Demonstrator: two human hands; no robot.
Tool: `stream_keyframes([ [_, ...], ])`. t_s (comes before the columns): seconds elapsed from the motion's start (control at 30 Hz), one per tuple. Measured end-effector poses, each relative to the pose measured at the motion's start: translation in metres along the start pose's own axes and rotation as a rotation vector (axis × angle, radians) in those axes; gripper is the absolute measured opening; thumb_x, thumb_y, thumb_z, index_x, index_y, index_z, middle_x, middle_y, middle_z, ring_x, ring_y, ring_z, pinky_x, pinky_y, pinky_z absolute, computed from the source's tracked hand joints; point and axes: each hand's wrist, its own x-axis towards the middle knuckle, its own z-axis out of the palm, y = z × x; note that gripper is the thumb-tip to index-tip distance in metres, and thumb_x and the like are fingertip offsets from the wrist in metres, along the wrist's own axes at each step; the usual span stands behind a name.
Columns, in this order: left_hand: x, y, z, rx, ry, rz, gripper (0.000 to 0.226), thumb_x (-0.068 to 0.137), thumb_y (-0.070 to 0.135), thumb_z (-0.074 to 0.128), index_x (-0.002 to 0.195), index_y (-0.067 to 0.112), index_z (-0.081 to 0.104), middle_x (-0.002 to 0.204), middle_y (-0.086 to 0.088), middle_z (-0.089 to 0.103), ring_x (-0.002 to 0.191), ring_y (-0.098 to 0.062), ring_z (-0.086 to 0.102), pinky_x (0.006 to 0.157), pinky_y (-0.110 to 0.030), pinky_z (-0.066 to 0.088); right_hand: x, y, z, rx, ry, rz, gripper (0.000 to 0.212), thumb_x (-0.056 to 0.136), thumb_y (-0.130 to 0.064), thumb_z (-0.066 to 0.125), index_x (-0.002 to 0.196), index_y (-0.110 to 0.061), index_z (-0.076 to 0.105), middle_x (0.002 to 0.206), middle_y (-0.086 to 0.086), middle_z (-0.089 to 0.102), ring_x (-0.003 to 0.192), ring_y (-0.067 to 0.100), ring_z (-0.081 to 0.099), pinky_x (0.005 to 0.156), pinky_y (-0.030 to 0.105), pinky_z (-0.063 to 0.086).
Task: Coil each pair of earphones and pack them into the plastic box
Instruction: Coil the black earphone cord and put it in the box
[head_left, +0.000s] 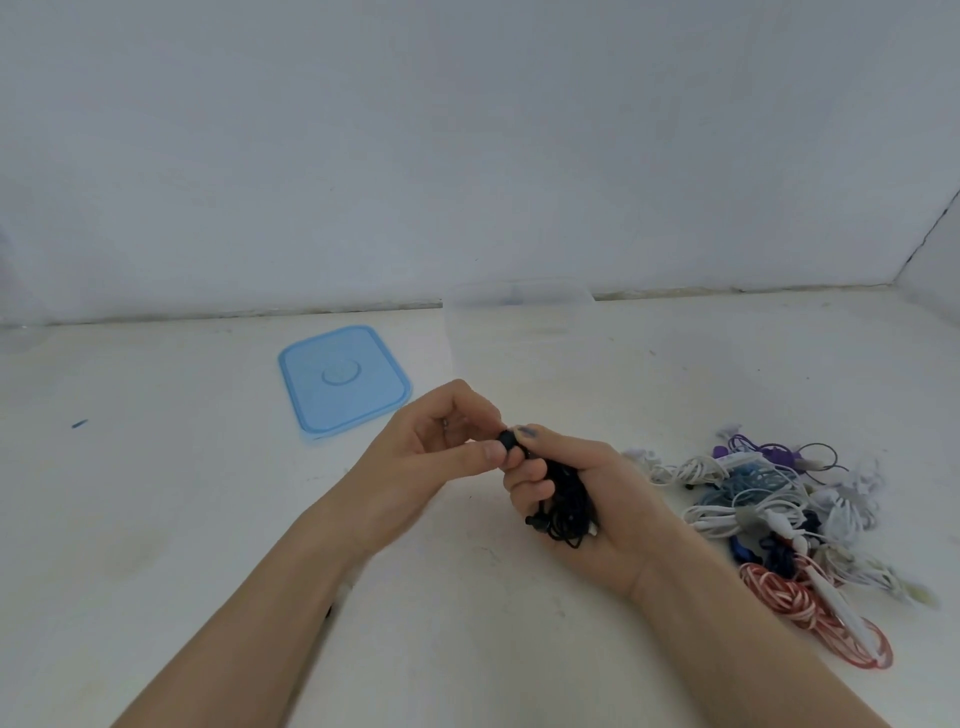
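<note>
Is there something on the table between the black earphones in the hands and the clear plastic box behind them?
Nothing visible. The black earphones face bare table up to the clear plastic box; its blue lid lies off to the left.

One cam only, head-worn, wide-angle. Looks fwd and down from above onto the pale surface (156, 519), both hands close in at centre frame. Forearms enter from the bottom edge. Far wall (467, 156) fills the upper half; edges bend w/ lens distortion. No 2nd view to overlap with.
</note>
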Motion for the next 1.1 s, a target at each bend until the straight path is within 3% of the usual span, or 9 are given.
stream_keyframes([
  [0.1,0.000,0.000,0.002,0.081,0.038,0.066,0.011,0.085,0.003,0.072,0.091,0.004,0.063,0.096,-0.005,0.066,0.091,-0.019,0.065,0.086,-0.027,0.052,0.003,0.001,-0.002,-0.022,0.016,-0.014,0.011,0.081,-0.007,0.067,0.089,0.000,0.065,0.074,0.008,0.059,0.053,0.007,0.052,0.047,0.016,0.047],
  [0.17,0.000,-0.001,0.004,0.171,0.100,0.092,0.011,0.089,-0.005,0.067,0.098,0.001,0.063,0.097,-0.009,0.070,0.093,-0.023,0.069,0.085,-0.028,0.055,0.006,0.002,-0.003,-0.027,0.038,-0.049,0.011,0.084,-0.009,0.066,0.091,-0.001,0.064,0.073,0.006,0.058,0.053,0.007,0.051,0.047,0.015,0.045],
  [0.47,0.002,-0.006,0.011,0.502,0.248,0.221,0.020,0.092,-0.002,0.069,0.098,0.017,0.071,0.094,0.007,0.076,0.094,-0.016,0.075,0.088,-0.024,0.056,0.010,0.006,-0.004,-0.077,0.058,-0.158,0.006,0.094,-0.010,0.057,0.090,-0.005,0.059,0.071,0.004,0.054,0.048,0.007,0.042,0.043,0.016,0.036],
  [0.63,0.002,-0.005,0.012,0.409,0.275,0.197,0.016,0.091,-0.002,0.070,0.095,0.014,0.073,0.091,0.002,0.077,0.091,-0.020,0.076,0.087,-0.031,0.059,0.010,0.007,-0.004,-0.115,0.061,-0.179,0.007,0.096,-0.010,0.057,0.090,-0.006,0.059,0.073,0.005,0.056,0.049,0.007,0.043,0.045,0.016,0.036],
  [0.87,0.002,-0.005,0.012,0.299,0.239,0.169,0.022,0.089,-0.014,0.066,0.094,0.007,0.070,0.101,-0.002,0.077,0.096,-0.021,0.075,0.087,-0.026,0.057,0.011,0.006,-0.006,-0.206,0.102,-0.283,0.004,0.094,-0.004,0.057,0.092,-0.005,0.061,0.073,0.008,0.060,0.051,0.010,0.047,0.045,0.019,0.038],
  [1.1,0.000,-0.002,0.006,0.383,0.251,0.174,0.024,0.086,-0.012,0.069,0.094,0.010,0.070,0.098,-0.001,0.077,0.092,-0.024,0.075,0.090,-0.031,0.058,0.012,0.006,-0.007,-0.342,0.114,-0.331,0.008,0.094,-0.003,0.058,0.092,-0.007,0.065,0.073,0.011,0.061,0.053,0.014,0.049,0.047,0.023,0.039],
])
